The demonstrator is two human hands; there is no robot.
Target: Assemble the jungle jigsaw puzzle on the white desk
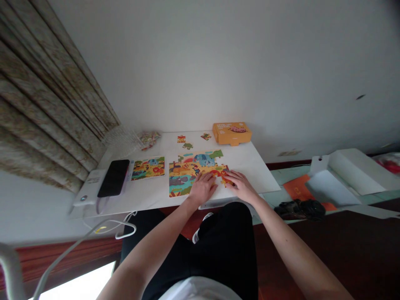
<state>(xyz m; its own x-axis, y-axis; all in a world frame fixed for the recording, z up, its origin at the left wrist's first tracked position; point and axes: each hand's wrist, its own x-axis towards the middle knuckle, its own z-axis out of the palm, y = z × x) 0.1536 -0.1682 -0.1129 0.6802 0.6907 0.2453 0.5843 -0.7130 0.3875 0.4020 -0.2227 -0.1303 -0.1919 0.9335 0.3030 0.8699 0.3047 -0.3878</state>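
Observation:
A partly assembled jigsaw puzzle (pixel 184 168) with cartoon animals lies on the white table in front of me. My left hand (pixel 203 189) rests on its lower edge, fingers stretched flat over the pieces. At the right edge, my right hand (pixel 242 186) has fingers and thumb on an orange lion puzzle piece (pixel 225 178), partly covered by the fingers. A white gap shows between the hands. Left of the puzzle sits a small reference picture (pixel 148 168) of the same scene. Loose puzzle pieces (pixel 188 146) lie beyond the puzzle, one of them with red and orange (pixel 181 139).
A yellow puzzle box (pixel 232 133) stands at the back right of the table (pixel 259 166). A black phone (pixel 114 178) lies at left, near a clear plastic container (pixel 123 141) and a patterned packet (pixel 150 139). A white open box (pixel 331 187) and a dark object (pixel 301 209) are at right.

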